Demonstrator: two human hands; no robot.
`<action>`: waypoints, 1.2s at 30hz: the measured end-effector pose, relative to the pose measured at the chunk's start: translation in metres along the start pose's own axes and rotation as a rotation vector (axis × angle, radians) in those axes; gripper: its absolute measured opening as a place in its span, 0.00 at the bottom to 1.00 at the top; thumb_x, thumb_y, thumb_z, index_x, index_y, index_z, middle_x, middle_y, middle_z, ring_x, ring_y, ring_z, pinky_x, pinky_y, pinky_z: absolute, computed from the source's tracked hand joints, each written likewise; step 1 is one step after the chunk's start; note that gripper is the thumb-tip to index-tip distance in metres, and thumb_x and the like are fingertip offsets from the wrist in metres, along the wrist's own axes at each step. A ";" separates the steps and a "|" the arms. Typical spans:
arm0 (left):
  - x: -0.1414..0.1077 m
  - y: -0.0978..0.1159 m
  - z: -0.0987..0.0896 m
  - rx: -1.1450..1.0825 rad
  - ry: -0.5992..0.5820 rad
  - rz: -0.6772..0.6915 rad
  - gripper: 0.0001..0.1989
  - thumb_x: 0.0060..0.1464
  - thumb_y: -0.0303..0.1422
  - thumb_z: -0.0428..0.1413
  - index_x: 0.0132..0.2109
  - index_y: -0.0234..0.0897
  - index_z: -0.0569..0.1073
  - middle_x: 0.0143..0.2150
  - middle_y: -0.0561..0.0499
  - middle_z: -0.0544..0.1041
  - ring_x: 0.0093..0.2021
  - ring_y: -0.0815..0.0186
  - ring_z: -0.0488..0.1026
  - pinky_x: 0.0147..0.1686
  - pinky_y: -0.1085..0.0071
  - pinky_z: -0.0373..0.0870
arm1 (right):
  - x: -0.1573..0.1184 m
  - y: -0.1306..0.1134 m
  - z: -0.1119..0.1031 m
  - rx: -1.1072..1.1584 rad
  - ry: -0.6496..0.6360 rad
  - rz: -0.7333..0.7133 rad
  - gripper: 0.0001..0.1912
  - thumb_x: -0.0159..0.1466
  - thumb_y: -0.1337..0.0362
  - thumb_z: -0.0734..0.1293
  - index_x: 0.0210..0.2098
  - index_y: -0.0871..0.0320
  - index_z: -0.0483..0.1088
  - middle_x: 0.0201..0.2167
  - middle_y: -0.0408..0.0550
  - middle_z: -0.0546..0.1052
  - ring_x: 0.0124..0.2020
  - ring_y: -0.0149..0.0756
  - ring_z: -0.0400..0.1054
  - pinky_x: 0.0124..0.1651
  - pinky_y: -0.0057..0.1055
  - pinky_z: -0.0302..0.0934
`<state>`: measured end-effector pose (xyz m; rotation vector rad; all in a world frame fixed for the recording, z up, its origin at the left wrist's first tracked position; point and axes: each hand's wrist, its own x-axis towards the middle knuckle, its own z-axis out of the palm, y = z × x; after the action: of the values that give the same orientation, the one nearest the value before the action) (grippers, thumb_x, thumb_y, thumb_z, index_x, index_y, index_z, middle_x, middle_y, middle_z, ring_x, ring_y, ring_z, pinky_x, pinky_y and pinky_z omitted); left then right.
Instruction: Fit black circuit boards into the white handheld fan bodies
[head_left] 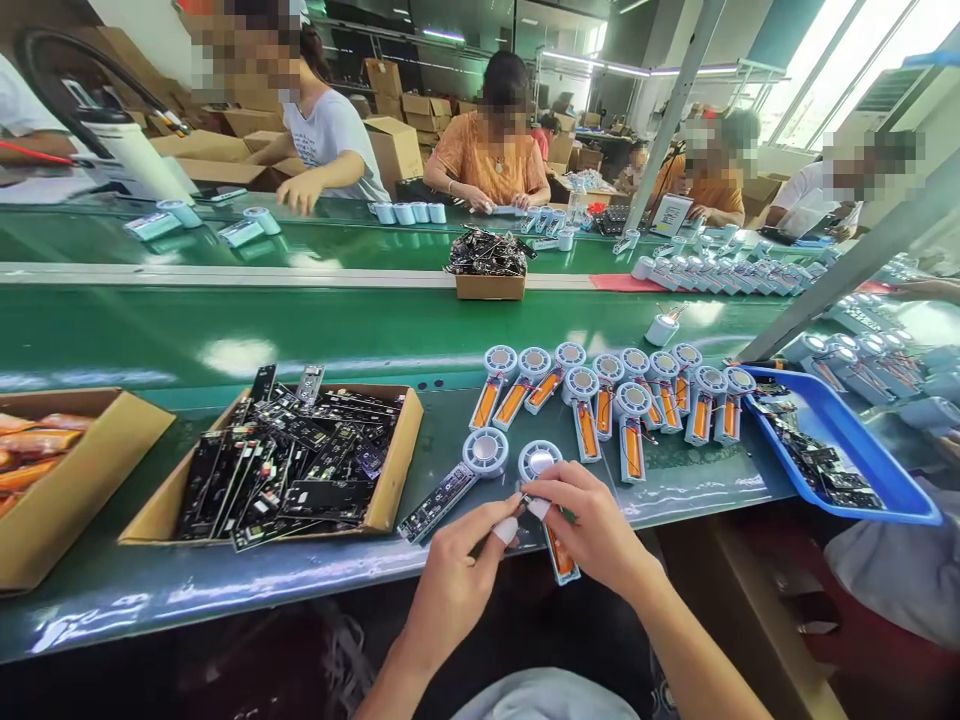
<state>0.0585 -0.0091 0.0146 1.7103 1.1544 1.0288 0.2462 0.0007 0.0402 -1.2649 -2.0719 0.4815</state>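
Note:
A pale blue handheld fan housing (pixel 540 461) with an orange battery in its handle lies at the bench edge, partly covered by my hands. Above it, my left hand (pixel 469 545) is closed in a pinch, with a white cover on the thumb. My right hand (pixel 581 510), also white-tipped on the thumb, closes its fingers on a small circuit board (pixel 568 516), mostly hidden; a greenish edge shows. The left fingertips meet the right ones at the board's end. Just left lies another fan housing (pixel 485 453) with a circuit board (pixel 442 500) over its handle.
A cardboard box of circuit boards (pixel 409 450) stands left, beside a box of orange batteries (pixel 112 450). Several fan housings (pixel 583 400) with batteries lie behind my hands. A blue tray (pixel 892 490) holds boards at right. Co-workers (pixel 495 160) sit across the bench; a metal post (pixel 817 275) rises right.

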 end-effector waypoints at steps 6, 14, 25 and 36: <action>0.007 0.001 -0.004 -0.081 -0.070 -0.030 0.14 0.62 0.36 0.53 0.47 0.40 0.81 0.43 0.47 0.85 0.29 0.66 0.80 0.33 0.70 0.80 | 0.000 -0.003 -0.007 0.111 -0.022 0.079 0.09 0.67 0.71 0.65 0.39 0.54 0.77 0.37 0.48 0.78 0.40 0.38 0.71 0.44 0.34 0.68; 0.001 -0.004 -0.001 -0.079 -0.069 -0.230 0.18 0.62 0.36 0.50 0.56 0.39 0.73 0.39 0.47 0.84 0.34 0.63 0.82 0.35 0.70 0.79 | -0.032 0.008 -0.023 0.033 -0.141 0.001 0.26 0.63 0.80 0.59 0.52 0.50 0.73 0.45 0.50 0.70 0.44 0.37 0.68 0.47 0.34 0.68; 0.001 0.005 0.002 0.124 -0.026 -0.063 0.21 0.60 0.30 0.47 0.57 0.42 0.75 0.26 0.52 0.78 0.26 0.63 0.75 0.28 0.69 0.75 | -0.028 0.020 -0.015 0.206 -0.139 0.002 0.24 0.64 0.79 0.59 0.51 0.51 0.74 0.48 0.50 0.71 0.48 0.36 0.70 0.51 0.34 0.68; -0.006 0.002 0.001 0.502 -0.139 0.123 0.28 0.59 0.21 0.41 0.58 0.44 0.76 0.40 0.46 0.78 0.35 0.62 0.78 0.34 0.70 0.75 | -0.021 0.012 0.000 0.434 0.069 0.204 0.07 0.67 0.67 0.66 0.39 0.56 0.77 0.37 0.48 0.78 0.39 0.36 0.74 0.44 0.33 0.70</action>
<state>0.0586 -0.0152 0.0150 2.2294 1.3022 0.7089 0.2604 -0.0121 0.0260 -1.2091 -1.6682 0.9101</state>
